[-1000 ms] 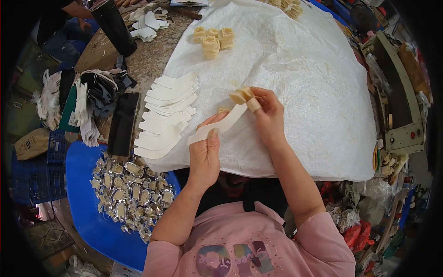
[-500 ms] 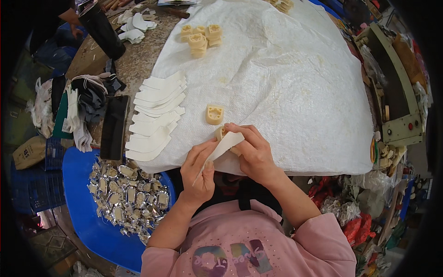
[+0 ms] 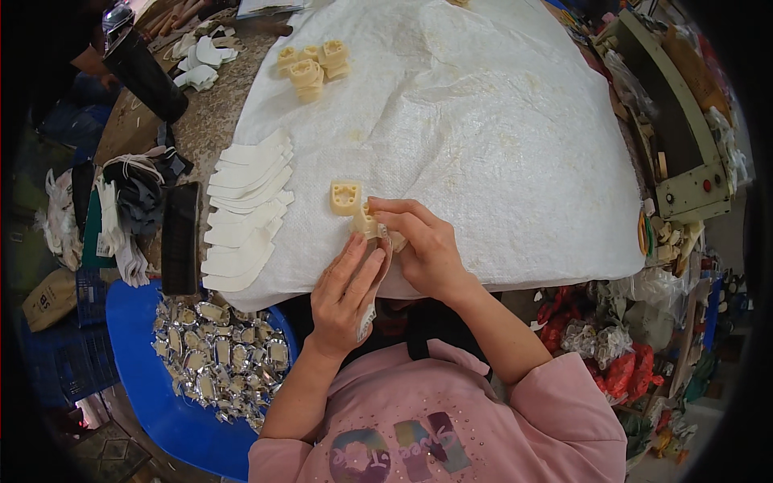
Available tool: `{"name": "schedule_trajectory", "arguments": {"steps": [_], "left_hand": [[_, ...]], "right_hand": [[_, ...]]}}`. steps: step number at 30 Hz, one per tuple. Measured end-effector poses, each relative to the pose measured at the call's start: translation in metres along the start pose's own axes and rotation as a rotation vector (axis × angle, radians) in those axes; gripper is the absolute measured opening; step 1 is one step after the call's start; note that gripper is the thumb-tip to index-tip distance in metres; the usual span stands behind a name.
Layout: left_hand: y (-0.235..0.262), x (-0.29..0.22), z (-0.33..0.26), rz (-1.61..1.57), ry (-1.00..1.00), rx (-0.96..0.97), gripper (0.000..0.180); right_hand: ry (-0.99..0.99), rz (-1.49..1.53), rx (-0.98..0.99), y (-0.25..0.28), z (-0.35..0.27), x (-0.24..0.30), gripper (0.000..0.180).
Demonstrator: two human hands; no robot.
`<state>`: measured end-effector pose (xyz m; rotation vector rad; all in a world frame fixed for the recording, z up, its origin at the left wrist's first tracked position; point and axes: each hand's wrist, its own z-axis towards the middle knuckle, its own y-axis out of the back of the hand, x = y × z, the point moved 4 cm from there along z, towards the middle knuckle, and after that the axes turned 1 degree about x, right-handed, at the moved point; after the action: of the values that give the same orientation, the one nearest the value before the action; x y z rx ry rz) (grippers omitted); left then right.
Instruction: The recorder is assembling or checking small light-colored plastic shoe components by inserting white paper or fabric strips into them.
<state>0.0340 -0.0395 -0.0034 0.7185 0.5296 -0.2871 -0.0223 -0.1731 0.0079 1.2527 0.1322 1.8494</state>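
At the near edge of the white woven sheet (image 3: 483, 177), both my hands work on a small cream moulded block (image 3: 365, 223) with holes in its face. My left hand (image 3: 342, 298) has its fingers along the block's near side and keeps a thin white curved strip (image 3: 367, 315) against its palm, seen nearly edge-on. With bent fingers, my right hand (image 3: 427, 251) grips the block's top and right side, partly hiding it. Just beyond stands a similar loose block (image 3: 345, 197). A fanned row of white curved strips (image 3: 245, 217) lies to the left.
More cream blocks (image 3: 310, 68) are grouped farther back. Left of the strips lie a black phone (image 3: 180, 239) and a dark cylindrical flask (image 3: 145, 72). A blue tub (image 3: 137, 354) holds shiny metallic pieces. A green metal frame (image 3: 684, 129) stands at the right.
The strip has swung from lying broad across my fingers to hanging nearly edge-on by my left palm. More of the held block shows. The whole view has shifted a little.
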Motion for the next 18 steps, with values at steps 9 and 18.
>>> {"name": "schedule_trajectory", "arguments": {"steps": [9, 18], "left_hand": [[-0.012, -0.003, -0.013, 0.065, 0.036, 0.0, 0.037], [-0.002, -0.011, -0.01, 0.09, 0.155, 0.051, 0.033]], "right_hand": [[-0.237, 0.138, -0.106, 0.001, -0.005, -0.012, 0.028], [-0.54, 0.707, -0.38, 0.004, -0.01, -0.035, 0.027]]}}
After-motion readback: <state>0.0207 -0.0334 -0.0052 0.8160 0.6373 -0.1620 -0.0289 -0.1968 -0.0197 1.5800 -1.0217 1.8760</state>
